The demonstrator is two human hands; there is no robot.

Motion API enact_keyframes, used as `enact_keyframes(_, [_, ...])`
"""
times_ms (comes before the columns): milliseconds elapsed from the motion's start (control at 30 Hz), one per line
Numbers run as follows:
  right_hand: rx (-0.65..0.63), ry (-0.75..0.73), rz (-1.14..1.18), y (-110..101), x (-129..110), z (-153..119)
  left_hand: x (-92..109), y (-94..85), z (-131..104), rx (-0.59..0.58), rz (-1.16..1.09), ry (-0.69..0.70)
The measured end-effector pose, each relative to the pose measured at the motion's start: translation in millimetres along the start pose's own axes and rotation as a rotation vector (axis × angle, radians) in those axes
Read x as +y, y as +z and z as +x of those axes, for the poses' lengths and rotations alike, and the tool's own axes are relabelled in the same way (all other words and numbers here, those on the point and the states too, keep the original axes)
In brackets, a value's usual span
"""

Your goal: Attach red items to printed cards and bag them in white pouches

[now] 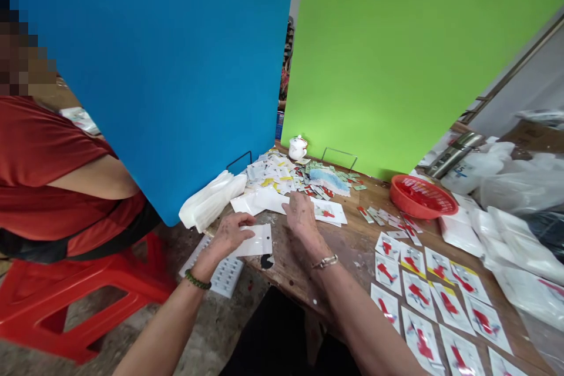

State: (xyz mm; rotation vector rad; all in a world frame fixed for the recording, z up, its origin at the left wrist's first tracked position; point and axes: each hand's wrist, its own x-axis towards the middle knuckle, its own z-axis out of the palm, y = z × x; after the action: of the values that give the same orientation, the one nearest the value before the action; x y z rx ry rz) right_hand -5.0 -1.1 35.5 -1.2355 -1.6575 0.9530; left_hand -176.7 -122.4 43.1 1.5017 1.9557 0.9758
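- Left hand (230, 236): over the near edge of the bench (352, 247), at the left end of a flat white packet (259, 241). Fingers part-curled, thumb reaching over the packet; can't tell if they pinch it.
- That packet lies flat at the bench edge, a small dark hole at its right end. Black round spot (267, 261) just below it.
- Right hand (302, 218): between the fanned blank white packets (259, 201) on its left and a short stack of printed packets (329, 212) on its right. Fingers bent; grip hidden, can't tell if closed on anything.
- You wear a green bead bracelet (197, 279) on the left wrist, a metal bangle (325, 262) on the right.
- Left of the fanned packets: bundle of white plastic sleeves (211, 200).
- Behind your hands: heap of small printed cards (275, 170), light-blue cloth-like piece (329, 181), white lidded cup (298, 148) by the green board (379, 70). Blue board (189, 70) stands to the left.
- Right side: red basket (423, 197); nearer you, rows of white cards with red pieces (418, 294). Steel flask (456, 155) and plastic bags (511, 188) beyond.
- Far left: person in a red shirt (57, 170) on a red stool (88, 299).
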Motion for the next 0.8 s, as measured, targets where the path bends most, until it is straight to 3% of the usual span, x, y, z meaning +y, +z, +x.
enact_keyframes(67, [-0.097,-0.070,-0.090,-5,-3,-15,4,2.1,-1,0.006,-0.112,0.010])
enact_keyframes(133, [-0.294,-0.018,-0.053,-13,-2,-35,10,7.0,-1,0.015,-0.202,0.033])
enact_keyframes(200, [-0.395,0.063,0.008,-24,2,-55,16,14.5,1,0.005,-0.268,0.063])
enact_keyframes(333, [-0.307,0.189,0.175,-50,12,-80,32,34.1,6,-0.015,-0.239,0.186])
enact_keyframes(433, [-0.203,0.258,0.276,-70,18,-89,52,50.8,1,0.184,-0.051,0.358])
enact_keyframes(500, [-0.135,0.307,0.350,-79,21,-94,67,63.7,-8,0.272,-0.007,0.402])
enact_keyframes(567, [-0.094,0.339,0.442,-85,24,-99,81,78.3,-21,0.167,-0.101,0.353])
enact_keyframes(700, [-0.050,0.351,0.545,-90,24,-107,97,105.4,-43,-0.266,-0.425,0.181])
enact_keyframes(800, [-0.051,0.327,0.474,-94,23,-110,96,114.8,-46,-0.321,-0.541,0.123])
